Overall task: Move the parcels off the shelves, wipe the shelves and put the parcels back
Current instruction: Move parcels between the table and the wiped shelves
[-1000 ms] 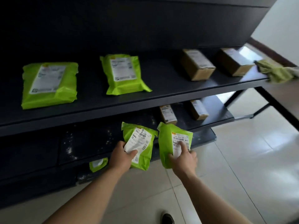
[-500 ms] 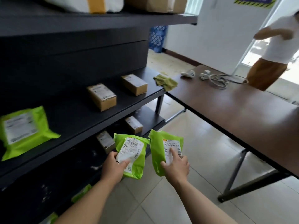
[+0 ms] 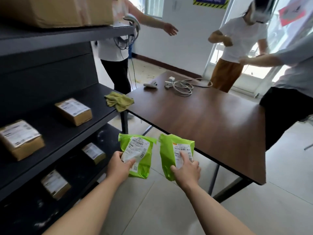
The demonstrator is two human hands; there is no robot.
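Head view: a person faces the gap between dark shelves [image 3: 67, 131] on the left and a brown table [image 3: 211, 119] on the right, with both forearms stretched forward.
Left hand [image 3: 121, 165]: grasps the bottom of the left green parcel [image 3: 145, 165], thumb across its white label, so the soft bag stands upright in the air.
Right hand [image 3: 186, 172]: grasps the right green parcel [image 3: 167, 156] the same way, a fingertip on the barcode label.
Parcel position: both bags are off the shelves, over the floor, near the table's front edge. They are probably headed for the tabletop.
Cloth [image 3: 119, 101]: yellow-green and crumpled at the end of the middle shelf beside the table corner, within reach for wiping.
Boxes left: two brown boxes [image 3: 74, 111] sit on the middle shelf and more on the one below, so clearing looks unfinished.
Table contents: a coiled white cable [image 3: 183, 85] lies at the far end, and the near part is bare.
Background: three other people stand beyond the table.
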